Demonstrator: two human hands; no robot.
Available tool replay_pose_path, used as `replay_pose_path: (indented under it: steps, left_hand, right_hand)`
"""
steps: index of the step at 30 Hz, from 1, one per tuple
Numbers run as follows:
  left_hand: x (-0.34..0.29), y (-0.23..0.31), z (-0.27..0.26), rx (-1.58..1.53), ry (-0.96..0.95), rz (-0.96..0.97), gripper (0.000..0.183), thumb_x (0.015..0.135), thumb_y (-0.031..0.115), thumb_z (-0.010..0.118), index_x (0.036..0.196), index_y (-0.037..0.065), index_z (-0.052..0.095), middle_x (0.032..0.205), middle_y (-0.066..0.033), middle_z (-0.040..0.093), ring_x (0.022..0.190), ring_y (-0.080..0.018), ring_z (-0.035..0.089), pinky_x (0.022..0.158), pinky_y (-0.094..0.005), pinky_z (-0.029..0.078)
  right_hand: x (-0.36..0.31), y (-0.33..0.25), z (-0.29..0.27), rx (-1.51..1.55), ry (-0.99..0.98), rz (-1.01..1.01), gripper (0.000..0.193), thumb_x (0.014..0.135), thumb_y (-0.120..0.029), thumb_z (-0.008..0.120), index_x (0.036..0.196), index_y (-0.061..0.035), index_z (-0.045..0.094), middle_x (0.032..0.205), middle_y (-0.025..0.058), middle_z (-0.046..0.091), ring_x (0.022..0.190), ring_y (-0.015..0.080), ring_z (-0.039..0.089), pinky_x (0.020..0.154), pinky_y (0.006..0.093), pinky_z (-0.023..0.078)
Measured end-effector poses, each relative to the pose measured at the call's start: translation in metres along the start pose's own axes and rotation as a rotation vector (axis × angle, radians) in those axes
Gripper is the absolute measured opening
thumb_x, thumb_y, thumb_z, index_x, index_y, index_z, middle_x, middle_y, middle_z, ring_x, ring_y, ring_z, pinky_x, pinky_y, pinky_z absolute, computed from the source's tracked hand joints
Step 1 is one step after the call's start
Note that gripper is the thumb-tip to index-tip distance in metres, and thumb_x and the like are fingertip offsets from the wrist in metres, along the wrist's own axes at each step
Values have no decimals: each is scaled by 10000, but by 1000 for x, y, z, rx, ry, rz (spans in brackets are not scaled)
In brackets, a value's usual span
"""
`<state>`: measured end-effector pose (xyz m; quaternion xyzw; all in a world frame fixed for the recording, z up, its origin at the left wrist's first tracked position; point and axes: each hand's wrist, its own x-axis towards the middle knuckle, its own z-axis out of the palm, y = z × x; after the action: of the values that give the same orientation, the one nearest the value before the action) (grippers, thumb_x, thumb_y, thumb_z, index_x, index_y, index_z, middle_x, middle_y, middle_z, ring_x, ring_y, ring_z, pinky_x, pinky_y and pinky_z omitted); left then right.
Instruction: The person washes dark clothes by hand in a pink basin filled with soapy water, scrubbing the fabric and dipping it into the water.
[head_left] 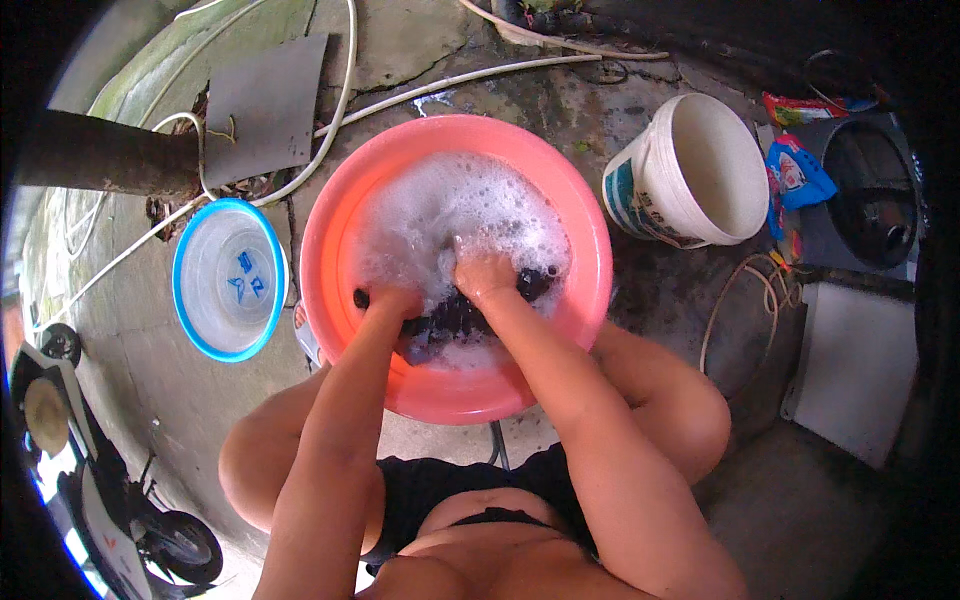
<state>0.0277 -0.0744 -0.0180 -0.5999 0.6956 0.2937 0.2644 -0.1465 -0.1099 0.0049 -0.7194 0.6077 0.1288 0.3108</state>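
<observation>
In the pink basin [326,225], the left hand [398,299] and right hand [484,274] should rub the dark cloth [452,322] low, but foam [465,195] covers each grip, so its closing and hold I cannot tell.

In the middle stands a pink basin [600,270] with white suds [470,190] and dark cloth [450,325] inside. The left hand [398,299] is in it, partly hidden by the foam; the right hand [485,275], a little farther, touches the suds beside the cloth. On the left there is a smaller bowl [215,315] with blue rim, on the right a white bucket [645,185]. At the near left stands a motorbike [105,510].
</observation>
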Motion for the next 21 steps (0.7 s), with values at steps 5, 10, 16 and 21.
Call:
replay_pose_path:
  steps: [5,10,16,21]
  left_hand:
    - [23,-6,-2,-180,-82,-40,493,858,203,642,1329,59,619,1349,-176,631,1209,-359,622,998,-491,506]
    - [9,-10,-8,-655,192,-140,555,818,229,736,1319,30,605,1289,-185,649,1146,-325,644,973,-455,518]
    - [-75,4,-64,-1640,416,-25,653,763,230,835,1316,8,570,1160,-124,678,1024,-281,676,919,-408,547]
    - [-95,-13,-87,-1946,232,154,457,785,190,826,1174,-8,691,1049,-109,722,918,-232,708,796,-355,578]
  right_hand:
    - [49,36,28,78,-160,105,518,983,-407,483,1418,-138,565,1416,241,563,1304,402,554,1085,500,446]
    - [68,46,-2,113,-60,143,547,999,-434,421,1379,-80,592,1408,262,568,1311,429,544,1097,500,435]
    - [16,27,-81,368,338,91,495,957,-397,552,1189,17,691,1172,289,682,1145,411,652,971,497,486]
    - [-72,-6,-136,770,584,-220,424,883,-319,737,1115,35,717,1039,208,740,1007,322,699,910,413,509]
